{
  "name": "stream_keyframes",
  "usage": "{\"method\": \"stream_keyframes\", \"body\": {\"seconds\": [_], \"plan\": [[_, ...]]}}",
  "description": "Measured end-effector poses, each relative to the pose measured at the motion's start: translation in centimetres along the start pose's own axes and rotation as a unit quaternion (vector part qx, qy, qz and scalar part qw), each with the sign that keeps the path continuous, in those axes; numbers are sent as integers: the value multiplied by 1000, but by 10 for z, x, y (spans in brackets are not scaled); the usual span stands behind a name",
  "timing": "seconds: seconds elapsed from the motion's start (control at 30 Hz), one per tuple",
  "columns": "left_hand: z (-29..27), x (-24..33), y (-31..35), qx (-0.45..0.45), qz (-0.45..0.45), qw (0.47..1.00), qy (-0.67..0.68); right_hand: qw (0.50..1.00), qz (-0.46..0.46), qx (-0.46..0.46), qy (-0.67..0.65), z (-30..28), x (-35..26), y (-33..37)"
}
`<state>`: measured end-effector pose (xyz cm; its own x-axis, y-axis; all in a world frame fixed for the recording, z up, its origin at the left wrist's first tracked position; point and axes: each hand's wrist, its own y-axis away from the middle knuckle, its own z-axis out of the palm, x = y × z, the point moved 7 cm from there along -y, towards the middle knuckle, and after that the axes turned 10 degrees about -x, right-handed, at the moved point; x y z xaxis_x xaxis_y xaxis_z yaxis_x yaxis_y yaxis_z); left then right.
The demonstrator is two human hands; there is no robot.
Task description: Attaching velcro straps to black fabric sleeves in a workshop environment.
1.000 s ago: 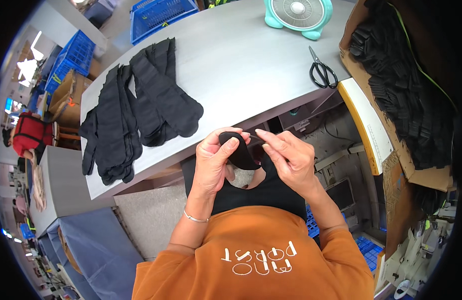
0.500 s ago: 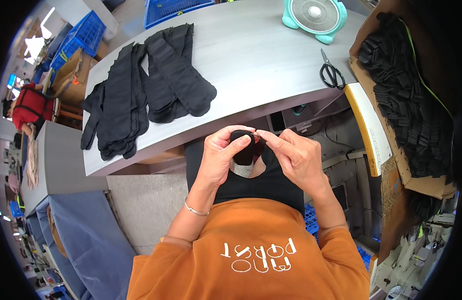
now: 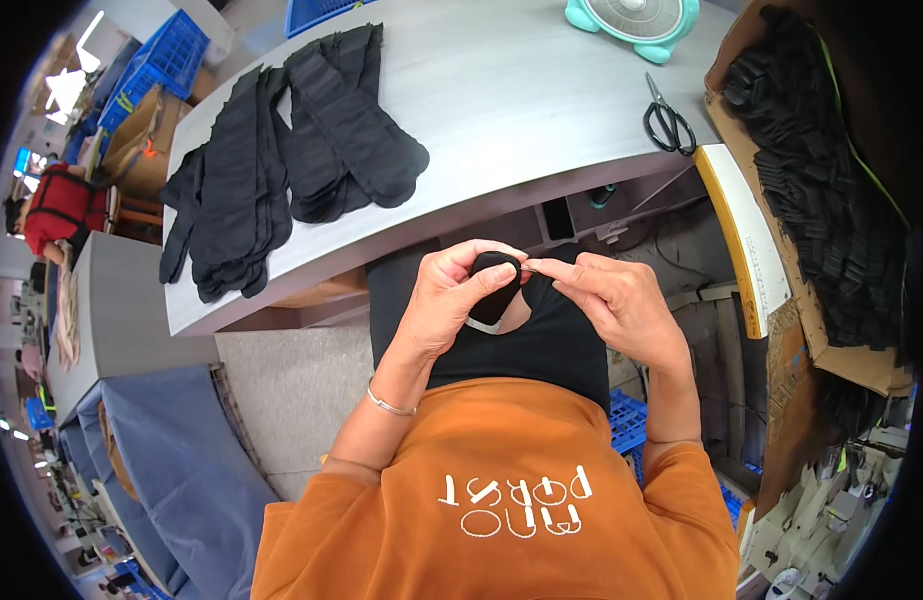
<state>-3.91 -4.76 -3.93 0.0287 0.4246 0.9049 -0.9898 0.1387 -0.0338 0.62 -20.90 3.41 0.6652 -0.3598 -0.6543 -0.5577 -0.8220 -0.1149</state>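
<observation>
Above my lap, my left hand (image 3: 446,303) pinches a small black fabric piece (image 3: 491,290) with a rounded top, thumb on its near face. A pale strip shows along its lower edge. Close against its right edge, my right hand (image 3: 621,305) is closed, thumb and forefinger pinching a thin, shiny metal tool (image 3: 528,268). The tool's tip meets the fabric's edge; its exact kind is too small to make out. On the table lie stacks of long black fabric strips (image 3: 356,130) with rounded ends.
The light grey table (image 3: 481,90) curves across ahead of me. On it are black-handled scissors (image 3: 668,125) and a turquoise fan (image 3: 636,20). At right stands a cardboard box (image 3: 831,360) of small black pieces. A person in red (image 3: 61,210) is at far left.
My right hand has shifted slightly right, and the black piece has turned in my left hand, its pale lower edge now showing. The whole view has tilted a little.
</observation>
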Motion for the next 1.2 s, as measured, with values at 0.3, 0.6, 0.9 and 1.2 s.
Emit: {"method": "stream_keyframes", "body": {"seconds": [0.3, 0.6, 0.9, 1.2], "plan": [[1, -14, -4, 13, -57, 998, -8, 914, 100, 22, -393, 43, 44, 6], [-3, -34, -5, 45, -44, 998, 1, 700, 159, 61, -694, 96, 69, 17], [4, -21, -23, 54, 10, 997, 58, 767, 171, 127, -605, 88, 80, 3], [6, -33, -39, -106, 0, 974, 201, 723, 182, 115, -656, 94, 100, -2]]}}
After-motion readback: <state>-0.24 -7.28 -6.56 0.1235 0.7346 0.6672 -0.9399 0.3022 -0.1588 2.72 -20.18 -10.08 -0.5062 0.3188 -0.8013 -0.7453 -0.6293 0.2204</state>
